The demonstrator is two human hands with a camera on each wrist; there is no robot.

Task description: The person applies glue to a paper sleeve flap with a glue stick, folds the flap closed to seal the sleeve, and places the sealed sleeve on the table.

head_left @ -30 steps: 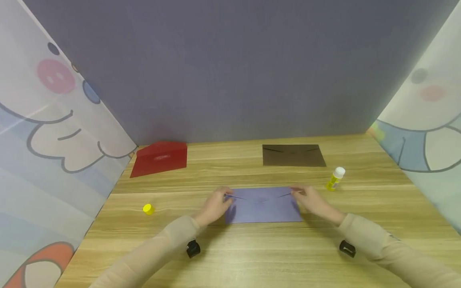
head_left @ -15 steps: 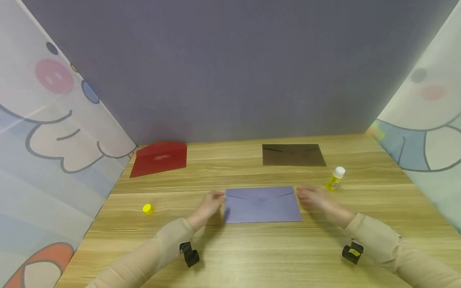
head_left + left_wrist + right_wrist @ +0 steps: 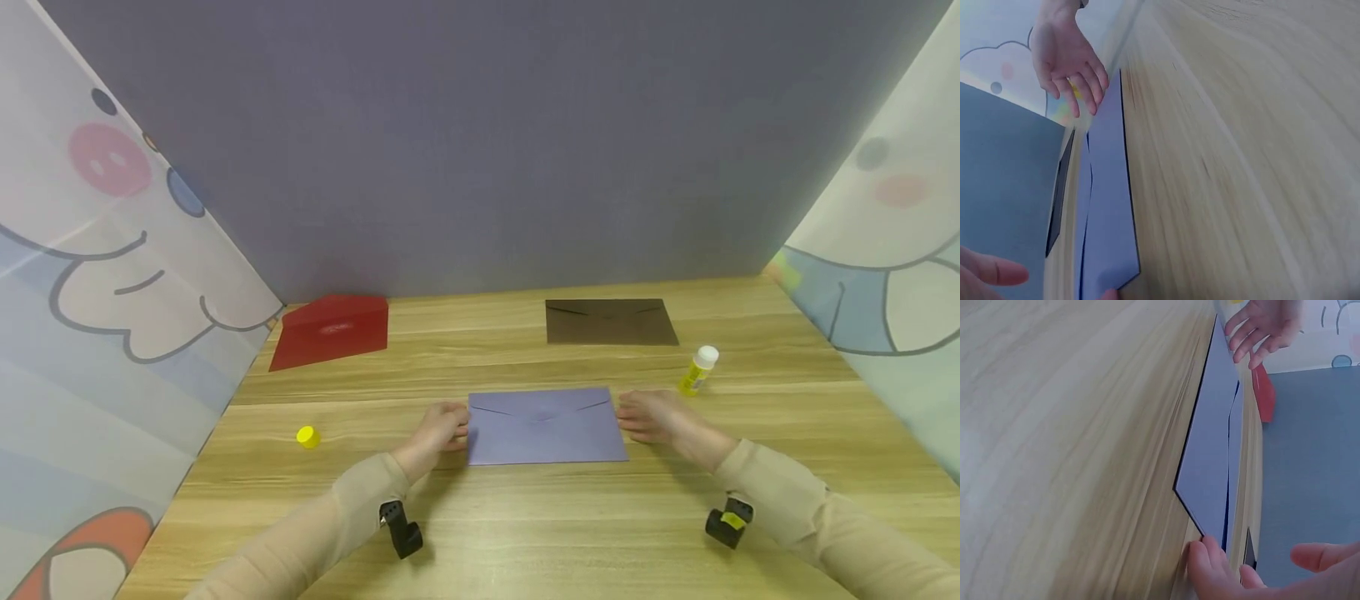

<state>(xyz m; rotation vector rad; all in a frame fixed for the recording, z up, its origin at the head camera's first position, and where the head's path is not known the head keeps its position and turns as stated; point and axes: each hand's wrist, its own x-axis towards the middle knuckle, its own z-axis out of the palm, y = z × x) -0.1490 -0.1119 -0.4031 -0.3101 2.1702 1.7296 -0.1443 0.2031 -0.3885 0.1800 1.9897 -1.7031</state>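
A lavender envelope (image 3: pixel 547 433) lies flat on the wooden table, its flap folded over along the far side. At its left short edge is my left hand (image 3: pixel 437 433), fingertips right at the paper. My right hand (image 3: pixel 660 419) stands at the opposite short edge, fingers extended toward it. Both wrist views show the fingers of each hand relaxed and thumbs apart, with nothing held between them. In the right wrist view, the right fingertips (image 3: pixel 1210 547) meet the near corner of the envelope.
Behind lie a red envelope (image 3: pixel 333 332) with its flap raised, at left, and a brown envelope (image 3: pixel 611 322) at right. A yellow glue stick (image 3: pixel 699 371) with a white end stands right. A small yellow cap (image 3: pixel 308 437) sits left. A grey panel (image 3: pixel 510 150) closes the back.
Both hands have left the top of the lavender envelope and moved outward to its short edges, then slightly toward me. The envelope has hardly shifted.
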